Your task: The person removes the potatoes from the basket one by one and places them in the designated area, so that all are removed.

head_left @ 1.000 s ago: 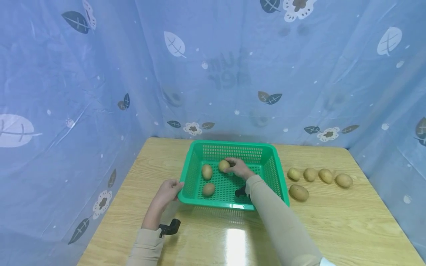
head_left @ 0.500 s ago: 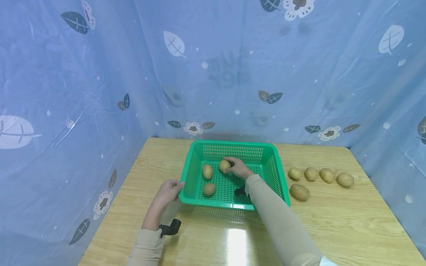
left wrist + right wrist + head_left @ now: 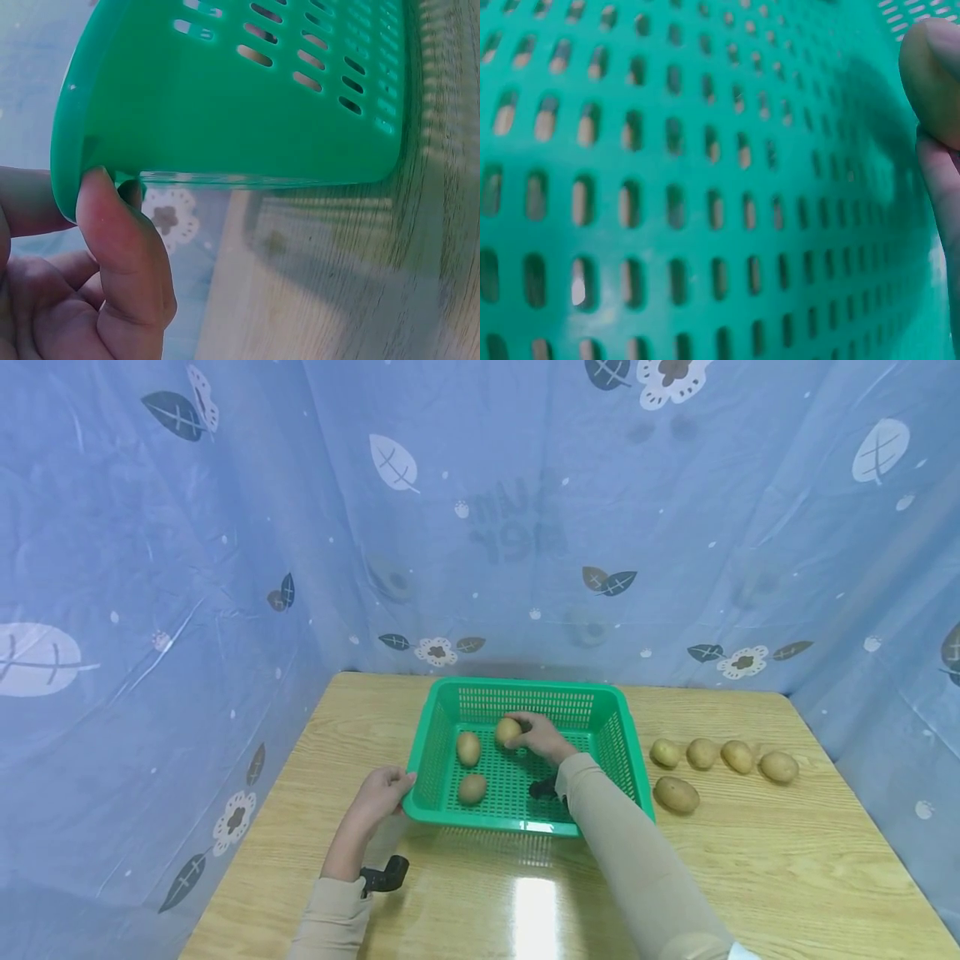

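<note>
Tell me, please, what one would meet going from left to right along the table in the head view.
Left hand, two potatoes lying in the green basket, right hand holding another potato, five potatoes on the table.

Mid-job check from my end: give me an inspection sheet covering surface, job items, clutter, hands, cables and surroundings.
Surface: wooden table, with a bright reflection in front of the basket.
Job items: green basket holding two potatoes; a third potato is held inside it; five more potatoes lie on the table to its right.
Clutter: nothing seen.
Hands: left hand pinches the basket's near-left rim; right hand grips the third potato. A black device sits on each wrist.
Cables: nothing seen.
Surroundings: blue curtain with leaf and flower prints.
</note>
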The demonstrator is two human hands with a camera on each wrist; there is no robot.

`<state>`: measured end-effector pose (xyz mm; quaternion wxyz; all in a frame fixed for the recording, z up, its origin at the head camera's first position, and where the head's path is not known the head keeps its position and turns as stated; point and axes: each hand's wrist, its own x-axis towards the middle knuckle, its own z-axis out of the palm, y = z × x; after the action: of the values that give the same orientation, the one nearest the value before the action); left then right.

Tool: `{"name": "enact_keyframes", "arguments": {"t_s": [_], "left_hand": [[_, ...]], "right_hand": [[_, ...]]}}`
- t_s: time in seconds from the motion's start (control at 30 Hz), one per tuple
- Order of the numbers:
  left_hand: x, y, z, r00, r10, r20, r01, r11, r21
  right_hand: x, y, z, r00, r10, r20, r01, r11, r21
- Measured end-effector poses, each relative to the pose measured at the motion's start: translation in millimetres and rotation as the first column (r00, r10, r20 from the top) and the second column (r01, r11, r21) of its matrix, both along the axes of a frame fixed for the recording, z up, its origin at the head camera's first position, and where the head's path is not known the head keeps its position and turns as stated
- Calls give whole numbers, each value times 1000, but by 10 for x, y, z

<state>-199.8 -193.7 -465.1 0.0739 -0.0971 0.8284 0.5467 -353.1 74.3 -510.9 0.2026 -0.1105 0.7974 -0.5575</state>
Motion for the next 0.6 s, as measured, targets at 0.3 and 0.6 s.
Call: {"name": "enact_keyframes", "arguments": {"t_s": [0.3, 0.6], "left_hand": [[-4, -19, -20, 1000, -18, -20, 19, 999, 30], [-9, -17, -9, 1000, -20, -12, 21, 999, 40]], "right_hand": [[-20, 11, 118, 1000, 13, 9, -12, 996, -87], [-7, 12, 275, 999, 24, -29, -28, 990, -140]]}}
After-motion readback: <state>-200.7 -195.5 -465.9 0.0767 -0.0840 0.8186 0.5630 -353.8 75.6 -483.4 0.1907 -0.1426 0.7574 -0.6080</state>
